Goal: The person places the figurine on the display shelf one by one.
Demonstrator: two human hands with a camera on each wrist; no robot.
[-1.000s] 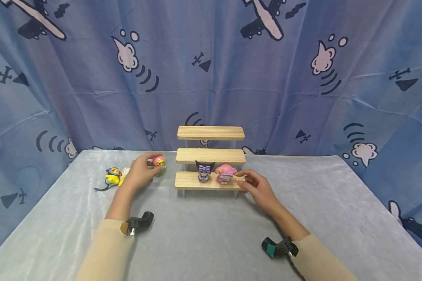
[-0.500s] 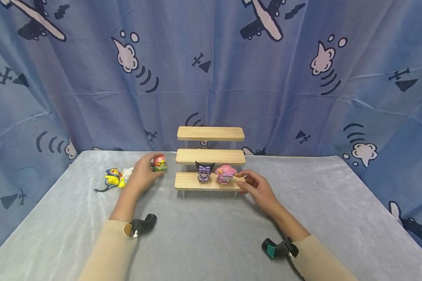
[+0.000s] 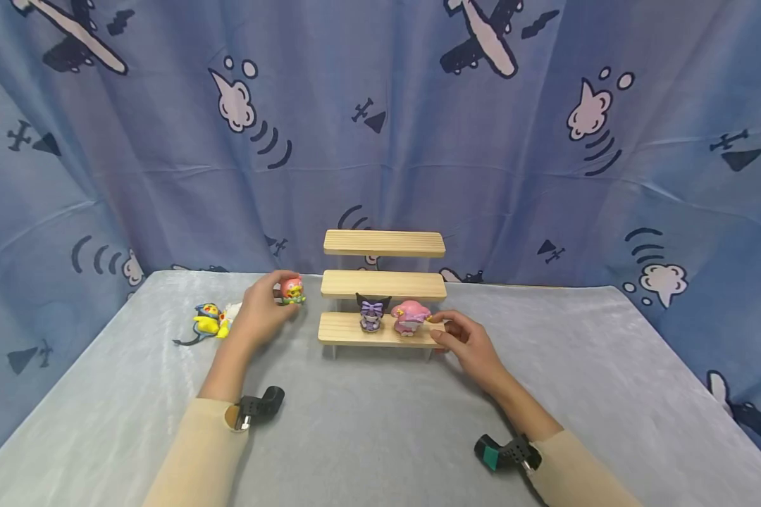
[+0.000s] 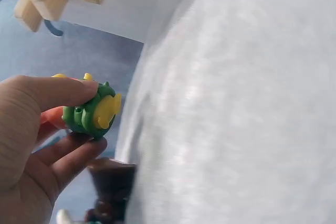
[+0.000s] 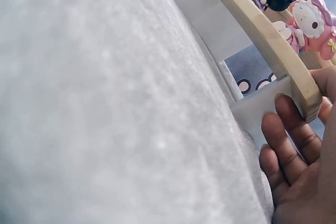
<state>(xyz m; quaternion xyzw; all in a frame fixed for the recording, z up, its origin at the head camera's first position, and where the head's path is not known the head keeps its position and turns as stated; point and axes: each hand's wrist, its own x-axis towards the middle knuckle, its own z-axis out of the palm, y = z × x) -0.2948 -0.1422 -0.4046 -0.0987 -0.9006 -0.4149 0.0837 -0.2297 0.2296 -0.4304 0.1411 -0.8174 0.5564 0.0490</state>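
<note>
My left hand (image 3: 263, 310), left of the stand, pinches a small figurine (image 3: 292, 289) with a pink head and a yellow-and-green body. In the left wrist view the figurine's green side and yellow base (image 4: 106, 111) show between thumb and fingers, raised off the cloth. My right hand (image 3: 469, 343) grips the right end of a three-tier wooden display stand (image 3: 342, 331), thumb above the lowest board and fingers under it. On that board stand a purple-and-black figurine (image 3: 371, 315) and, nearer my right hand, a pink-hooded figurine (image 3: 409, 318).
Beyond my left forearm lie a yellow figurine with a blue cap (image 3: 207, 320) and a white piece (image 3: 231, 313) partly behind the hand. A blurred dark brown object (image 4: 113, 182) shows below my left fingers. A blue patterned curtain (image 3: 380, 141) hangs behind the grey cloth-covered table (image 3: 368, 422).
My left hand has shifted slightly right with the pink-headed figurine, which now shows more of its front. The right hand keeps its grip on the stand. The head view has shifted slightly.
</note>
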